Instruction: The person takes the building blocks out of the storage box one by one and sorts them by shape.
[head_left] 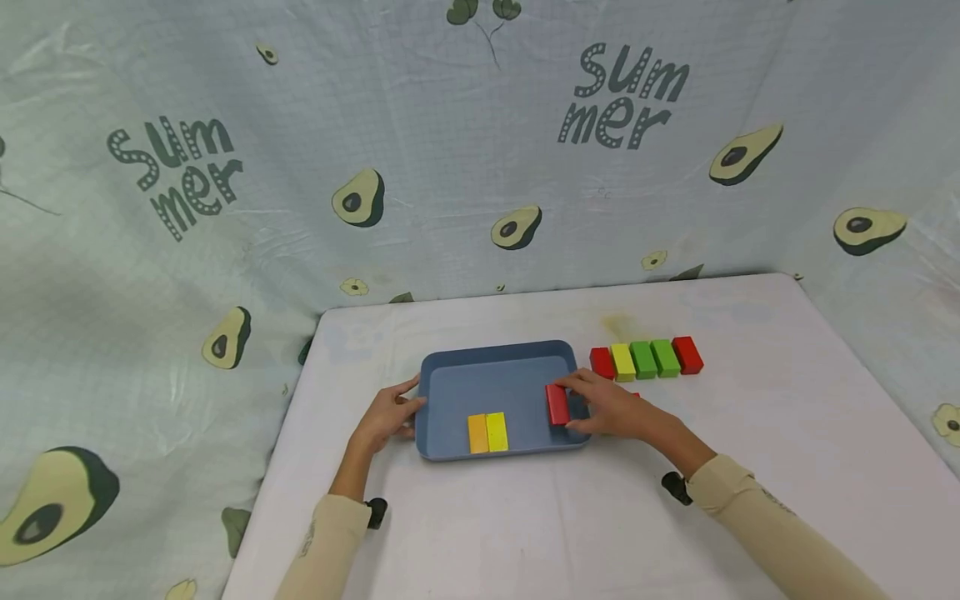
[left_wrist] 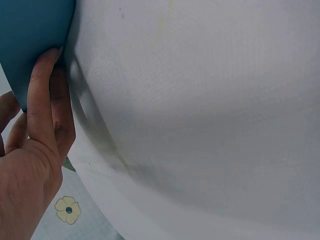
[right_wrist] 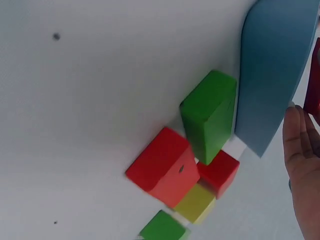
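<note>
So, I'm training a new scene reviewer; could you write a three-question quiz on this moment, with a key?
1. Multiple choice: which block does the right hand hold?
A) green B) red C) yellow
2. True or false: the left hand touches the blue tray.
3. Fill in: inside the tray, the yellow block lies beside the ____ block.

Key:
1. B, the red block
2. True
3. Orange
</note>
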